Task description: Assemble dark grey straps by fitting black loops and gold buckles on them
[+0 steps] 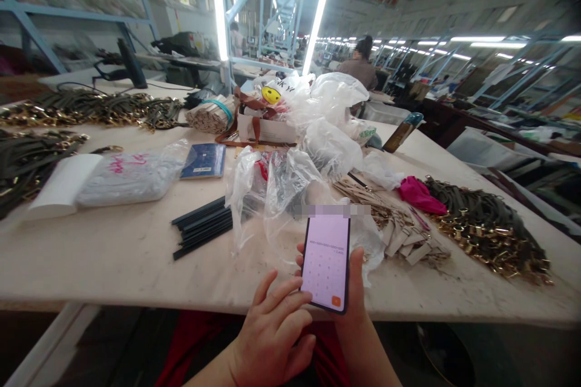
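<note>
A smartphone [325,263] with a calculator on its lit screen stands tilted in front of me, near the table's front edge. My right hand [356,299] grips it, thumb along the right side and fingertips showing at the left side. Over the screen's lower left corner reaches my left hand [276,329], fingers stretched and apart, holding nothing. Whether a fingertip touches the glass I cannot tell. Just behind the phone lies crumpled clear plastic bagging [290,193]. Left of that is a stack of dark flat strips [203,227].
Dark straps with gold metal clasps lie in heaps at right [494,230] and left. Pale straps [399,227], a blue booklet [203,161], a filled plastic packet [129,178], a white roll [66,187] and a bottle [403,132] share the table [122,260]. Another person [361,66] is further back.
</note>
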The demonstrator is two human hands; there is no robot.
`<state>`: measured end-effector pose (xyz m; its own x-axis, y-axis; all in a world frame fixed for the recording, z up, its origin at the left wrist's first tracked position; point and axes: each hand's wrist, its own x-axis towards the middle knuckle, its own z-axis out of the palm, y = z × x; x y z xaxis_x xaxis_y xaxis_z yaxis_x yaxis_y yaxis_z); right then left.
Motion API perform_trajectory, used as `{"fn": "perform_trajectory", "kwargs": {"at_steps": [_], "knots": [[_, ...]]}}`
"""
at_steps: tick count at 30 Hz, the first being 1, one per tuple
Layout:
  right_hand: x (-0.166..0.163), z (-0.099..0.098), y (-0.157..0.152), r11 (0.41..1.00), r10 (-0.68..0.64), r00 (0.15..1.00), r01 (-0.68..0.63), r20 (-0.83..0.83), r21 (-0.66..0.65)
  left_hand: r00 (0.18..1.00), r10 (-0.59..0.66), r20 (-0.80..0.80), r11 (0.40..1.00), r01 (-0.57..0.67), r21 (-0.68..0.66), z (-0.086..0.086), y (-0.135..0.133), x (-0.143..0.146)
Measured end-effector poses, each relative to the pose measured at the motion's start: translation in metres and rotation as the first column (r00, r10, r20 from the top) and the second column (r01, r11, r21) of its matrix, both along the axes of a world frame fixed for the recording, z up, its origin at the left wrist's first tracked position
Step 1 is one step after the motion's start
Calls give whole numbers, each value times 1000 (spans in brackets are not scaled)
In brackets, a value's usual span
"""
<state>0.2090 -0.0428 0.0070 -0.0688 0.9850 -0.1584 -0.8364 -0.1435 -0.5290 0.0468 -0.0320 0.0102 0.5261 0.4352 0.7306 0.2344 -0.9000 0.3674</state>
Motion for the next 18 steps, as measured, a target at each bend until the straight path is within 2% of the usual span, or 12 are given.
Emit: {"fn": "perform_trajectory", "kwargs": {"at_steps": [6, 13, 18], "knots": [[-3, -6, -2, 1000, -20, 1000, 20, 4, 1, 999, 38, -31, 998, -37, 42, 2, 4, -1], [-4, -4, -2, 1000, 0, 1000, 1, 28, -14, 997, 80, -1, 996, -80, 37, 4, 6, -2], [-5, -2, -3, 997, -73, 995, 74, 63, -19, 997, 71, -21, 997, -71, -1, 2, 5, -4]]}}
